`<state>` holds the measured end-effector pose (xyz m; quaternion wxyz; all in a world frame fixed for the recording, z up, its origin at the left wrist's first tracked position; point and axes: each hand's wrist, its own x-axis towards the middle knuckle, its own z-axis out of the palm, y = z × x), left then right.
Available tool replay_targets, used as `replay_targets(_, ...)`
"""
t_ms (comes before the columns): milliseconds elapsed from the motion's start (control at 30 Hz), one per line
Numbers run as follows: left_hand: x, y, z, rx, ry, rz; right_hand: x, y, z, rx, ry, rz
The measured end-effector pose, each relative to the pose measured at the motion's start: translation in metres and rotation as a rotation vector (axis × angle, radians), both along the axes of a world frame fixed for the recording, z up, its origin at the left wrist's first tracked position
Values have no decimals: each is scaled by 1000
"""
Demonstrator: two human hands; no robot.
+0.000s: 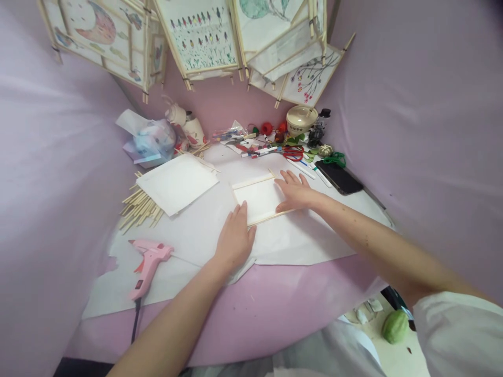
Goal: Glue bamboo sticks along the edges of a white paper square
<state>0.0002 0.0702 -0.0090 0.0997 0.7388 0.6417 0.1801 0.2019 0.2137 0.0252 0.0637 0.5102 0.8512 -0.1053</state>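
Even, diffuse light, source not visible; only faint, soft shadow beneath the right hand (pixel 295 191); no glare. Wide-angle distortion bows the lilac wall (pixel 424 104) toward the frame edges.

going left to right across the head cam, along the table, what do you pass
pink hot glue gun → left hand → right hand → black smartphone

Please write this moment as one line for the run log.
left hand: flat on paper sheet | right hand: on stick frame | nearby: pink glue gun
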Motion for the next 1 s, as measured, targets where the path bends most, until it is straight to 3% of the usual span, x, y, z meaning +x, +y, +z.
replay_targets(533,1,-2,2,-12,13,4,19,14,2,124,-5,-4)
replay_targets(700,0,-3,3,0,58,-13,43,-18,1,340,238,-24)
replay_targets(867,2,-4,6,-35,113,-11,49,-68,-15,446,176,57)
replay_targets(1000,3,-4,8,-48,149,-17,34,-87,-20,471,146,92)
